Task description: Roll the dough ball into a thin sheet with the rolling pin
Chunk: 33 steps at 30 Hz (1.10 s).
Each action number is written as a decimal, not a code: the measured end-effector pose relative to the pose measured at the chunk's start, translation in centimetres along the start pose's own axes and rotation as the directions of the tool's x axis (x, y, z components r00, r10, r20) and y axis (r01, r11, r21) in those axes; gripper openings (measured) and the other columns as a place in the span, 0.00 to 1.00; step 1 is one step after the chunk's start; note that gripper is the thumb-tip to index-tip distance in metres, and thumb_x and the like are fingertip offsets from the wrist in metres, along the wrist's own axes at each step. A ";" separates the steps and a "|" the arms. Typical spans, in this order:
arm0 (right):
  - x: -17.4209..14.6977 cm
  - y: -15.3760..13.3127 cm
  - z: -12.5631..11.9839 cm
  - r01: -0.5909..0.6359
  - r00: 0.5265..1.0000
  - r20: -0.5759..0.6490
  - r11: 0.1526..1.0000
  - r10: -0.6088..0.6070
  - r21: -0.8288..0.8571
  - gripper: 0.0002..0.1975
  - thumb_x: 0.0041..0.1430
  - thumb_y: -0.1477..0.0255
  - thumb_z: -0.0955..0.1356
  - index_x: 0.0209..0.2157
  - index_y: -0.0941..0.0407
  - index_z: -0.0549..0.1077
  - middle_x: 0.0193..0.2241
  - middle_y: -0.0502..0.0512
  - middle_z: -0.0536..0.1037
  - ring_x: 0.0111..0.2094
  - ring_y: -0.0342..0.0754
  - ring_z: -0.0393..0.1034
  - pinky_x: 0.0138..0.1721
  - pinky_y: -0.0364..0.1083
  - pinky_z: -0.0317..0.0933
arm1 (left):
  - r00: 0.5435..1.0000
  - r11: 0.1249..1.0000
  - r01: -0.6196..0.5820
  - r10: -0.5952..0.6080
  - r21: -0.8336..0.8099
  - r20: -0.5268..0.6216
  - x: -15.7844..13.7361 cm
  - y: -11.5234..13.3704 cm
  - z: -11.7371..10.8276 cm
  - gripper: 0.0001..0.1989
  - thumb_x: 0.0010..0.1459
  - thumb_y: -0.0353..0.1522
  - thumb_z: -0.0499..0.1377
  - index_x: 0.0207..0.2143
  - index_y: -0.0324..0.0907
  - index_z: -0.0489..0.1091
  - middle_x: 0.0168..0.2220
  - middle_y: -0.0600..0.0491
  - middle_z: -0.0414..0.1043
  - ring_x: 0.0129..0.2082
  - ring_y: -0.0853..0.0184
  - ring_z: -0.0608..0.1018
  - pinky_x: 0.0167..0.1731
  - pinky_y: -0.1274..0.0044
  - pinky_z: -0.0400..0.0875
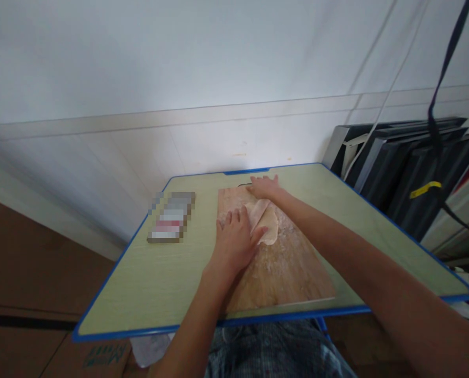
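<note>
1. A thin, pale dough sheet (273, 229) lay on a wooden board (289, 289), between the near and far edges of the worktop (140, 294).
2. A pale strip (259, 211) crossed the dough sheet slantwise between the two hands; it looked like a rolling pin, though a folded flap could not be ruled out.
3. The left hand (234, 233) was palm down over the left part of the wooden board, its grip spread, the thumb reaching over the dough sheet.
4. The right hand (264, 188) was nearer the worktop's far edge, its grip also spread; what lay beneath either palm was hidden.
5. Good handling seemed to call for light, equal pressure from both palms, since leaning on one side could thin the sheet unevenly.
6. A flour-like dusting (274, 262) marked the wood and probably helped against sticking; turning the sheet between passes would suit an even round.
7. A pixelated flat rectangular thing (173, 218) lay toward the worktop's left edge, well apart from the wooden board.
</note>
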State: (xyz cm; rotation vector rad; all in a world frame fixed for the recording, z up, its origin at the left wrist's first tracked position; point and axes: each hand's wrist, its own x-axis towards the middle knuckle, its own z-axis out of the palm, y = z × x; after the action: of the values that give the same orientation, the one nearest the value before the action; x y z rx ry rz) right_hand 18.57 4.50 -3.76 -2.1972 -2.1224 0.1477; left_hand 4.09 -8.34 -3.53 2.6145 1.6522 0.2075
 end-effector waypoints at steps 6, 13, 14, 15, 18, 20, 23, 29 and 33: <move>-2.1 2.6 -0.5 -0.007 1.000 0.027 1.000 0.007 -0.002 0.25 0.62 0.64 0.53 0.59 0.55 0.53 0.58 0.64 0.59 0.58 0.60 0.50 0.51 0.65 0.47 | 0.994 0.995 -0.029 0.039 0.098 -0.100 -1.1 2.0 0.1 0.34 0.59 0.46 0.47 0.60 0.34 0.47 0.59 0.36 0.53 0.59 0.50 0.56 0.55 0.61 0.51; -0.5 0.4 -0.2 -0.016 1.000 -0.008 1.000 0.016 0.009 0.23 0.60 0.66 0.56 0.56 0.57 0.58 0.54 0.64 0.66 0.55 0.59 0.56 0.52 0.66 0.44 | 0.998 0.997 0.026 -0.021 0.067 -0.067 -0.8 1.4 0.2 0.33 0.60 0.44 0.46 0.61 0.32 0.45 0.58 0.34 0.55 0.58 0.53 0.59 0.54 0.61 0.53; -0.3 -0.1 -0.2 -0.014 1.000 -0.016 1.000 0.014 0.013 0.23 0.60 0.67 0.57 0.56 0.57 0.57 0.54 0.64 0.66 0.55 0.59 0.56 0.52 0.66 0.43 | 0.999 0.998 0.026 -0.023 0.059 -0.047 -0.7 1.2 0.1 0.32 0.60 0.44 0.46 0.61 0.32 0.45 0.58 0.34 0.55 0.58 0.53 0.59 0.54 0.62 0.54; -0.1 -0.3 -0.1 -0.012 1.000 -0.024 1.000 0.013 0.018 0.23 0.60 0.66 0.56 0.56 0.57 0.57 0.54 0.64 0.65 0.55 0.59 0.55 0.52 0.66 0.42 | 0.999 0.998 0.021 -0.020 0.055 -0.032 -0.6 1.1 0.1 0.32 0.60 0.43 0.46 0.60 0.31 0.45 0.58 0.34 0.56 0.58 0.53 0.59 0.54 0.62 0.54; -0.4 -0.2 -0.1 -0.016 0.999 -0.032 0.999 0.017 0.031 0.24 0.61 0.64 0.55 0.57 0.57 0.55 0.55 0.64 0.64 0.56 0.59 0.54 0.52 0.66 0.42 | 0.999 0.998 -0.007 0.010 0.064 -0.041 -0.8 1.4 -0.1 0.33 0.60 0.44 0.46 0.61 0.32 0.45 0.58 0.35 0.55 0.59 0.53 0.58 0.54 0.62 0.54; -1.0 0.6 -0.2 -0.021 0.999 -0.026 0.999 0.022 0.037 0.25 0.61 0.63 0.55 0.58 0.57 0.55 0.55 0.64 0.64 0.56 0.59 0.54 0.52 0.66 0.44 | 0.998 0.996 -0.016 0.022 0.093 -0.065 -1.1 1.9 -0.2 0.34 0.60 0.45 0.46 0.61 0.33 0.44 0.59 0.35 0.53 0.59 0.52 0.57 0.54 0.62 0.54; -1.9 1.7 -0.4 -0.043 0.999 -0.010 0.998 0.043 0.036 0.23 0.61 0.66 0.55 0.57 0.57 0.55 0.55 0.65 0.64 0.55 0.59 0.56 0.50 0.63 0.50 | 0.997 0.988 -0.007 0.019 0.155 -0.073 -1.6 3.0 -0.5 0.35 0.59 0.45 0.48 0.61 0.35 0.45 0.60 0.35 0.50 0.60 0.50 0.55 0.54 0.61 0.53; -1.8 1.2 -0.5 -0.064 0.998 -0.017 0.998 0.064 0.020 0.21 0.60 0.70 0.56 0.54 0.57 0.59 0.53 0.65 0.67 0.53 0.57 0.59 0.48 0.59 0.54 | 0.998 0.985 0.011 0.000 0.174 -0.065 -1.8 3.5 -0.7 0.34 0.59 0.44 0.48 0.61 0.33 0.45 0.60 0.33 0.50 0.59 0.50 0.56 0.53 0.61 0.56; -0.9 -0.3 -0.4 -0.057 0.998 -0.033 0.998 0.058 0.019 0.19 0.60 0.70 0.56 0.52 0.58 0.62 0.50 0.65 0.69 0.52 0.58 0.60 0.50 0.62 0.50 | 0.999 0.996 0.027 -0.024 0.083 -0.041 -1.2 2.7 -0.4 0.33 0.60 0.43 0.48 0.60 0.32 0.46 0.57 0.33 0.55 0.58 0.51 0.58 0.51 0.62 0.59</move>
State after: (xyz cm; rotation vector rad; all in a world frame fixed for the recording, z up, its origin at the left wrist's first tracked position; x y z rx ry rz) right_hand 18.27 3.61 -3.32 -2.2359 -2.0339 0.1321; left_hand 5.93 -10.60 -2.95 2.6649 1.7428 0.1947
